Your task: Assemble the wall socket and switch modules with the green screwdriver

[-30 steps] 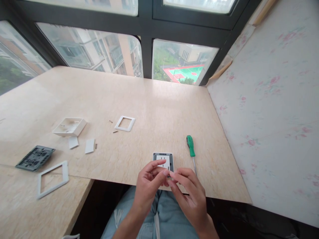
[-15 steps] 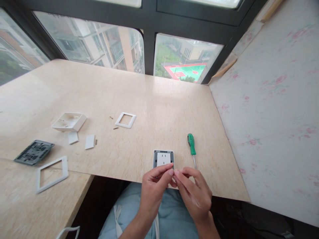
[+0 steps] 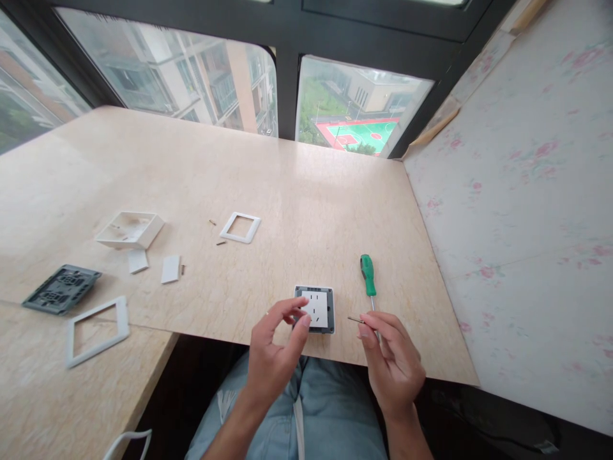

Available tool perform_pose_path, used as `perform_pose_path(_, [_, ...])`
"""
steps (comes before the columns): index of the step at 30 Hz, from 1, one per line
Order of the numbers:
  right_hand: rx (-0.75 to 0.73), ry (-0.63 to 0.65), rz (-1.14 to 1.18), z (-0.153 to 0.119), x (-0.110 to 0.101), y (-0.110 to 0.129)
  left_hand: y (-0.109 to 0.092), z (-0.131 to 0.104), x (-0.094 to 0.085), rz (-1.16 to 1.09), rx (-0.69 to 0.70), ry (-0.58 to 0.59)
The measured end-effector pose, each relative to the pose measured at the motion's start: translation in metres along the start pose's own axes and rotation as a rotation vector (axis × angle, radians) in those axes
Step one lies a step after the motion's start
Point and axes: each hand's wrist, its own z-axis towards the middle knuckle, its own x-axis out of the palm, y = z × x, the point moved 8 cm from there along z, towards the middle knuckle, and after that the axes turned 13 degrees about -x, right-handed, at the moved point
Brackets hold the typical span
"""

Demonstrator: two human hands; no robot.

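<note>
A white socket (image 3: 315, 310) with a grey rim lies near the table's front edge. My left hand (image 3: 281, 338) is at the socket's left side, thumb and fingers apart with nothing between them, and its fingertips overlap the socket in view. To the right of the socket, my right hand (image 3: 390, 358) pinches a thin metal screw (image 3: 355, 319) between thumb and fingers, its free end pointing left. Just beyond that hand lies a green-handled screwdriver (image 3: 368, 276), the lower part of its shaft partly hidden by the fingers.
A small white frame (image 3: 240, 228) and two screws (image 3: 221, 243) lie mid-table. Further left are an open white box (image 3: 130, 231), two white plates (image 3: 171, 269), a grey socket back (image 3: 62, 289) and a larger white frame (image 3: 98, 331). A papered wall (image 3: 527, 223) bounds the right side.
My hands have moved apart from their meeting point over the socket. The left has shifted left and opened; the right has moved right, and the screw in it now shows.
</note>
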Motion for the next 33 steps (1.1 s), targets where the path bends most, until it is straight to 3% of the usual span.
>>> perform_pose_path(3, [-0.007, 0.066, 0.009, 0.01, 0.001, -0.006, -0.001, 0.012, -0.009, 0.205, 0.216, -0.011])
perform_pose_path(8, [-0.062, 0.241, -0.007, 0.031, 0.014, -0.009, 0.014, 0.025, 0.016, 0.45, 0.374, 0.31])
perform_pose_path(12, [-0.078, 0.38, 0.012, 0.039, 0.028, -0.014, 0.023, 0.029, 0.028, 0.518, 0.408, 0.443])
perform_pose_path(22, [-0.059, 0.598, 0.058, 0.035, 0.05, -0.024, 0.026, 0.032, 0.029, 0.502, 0.389, 0.453])
perform_pose_path(33, [-0.081, 0.688, 0.021, 0.032, 0.057, -0.023, 0.028, 0.035, 0.027, 0.483, 0.371, 0.461])
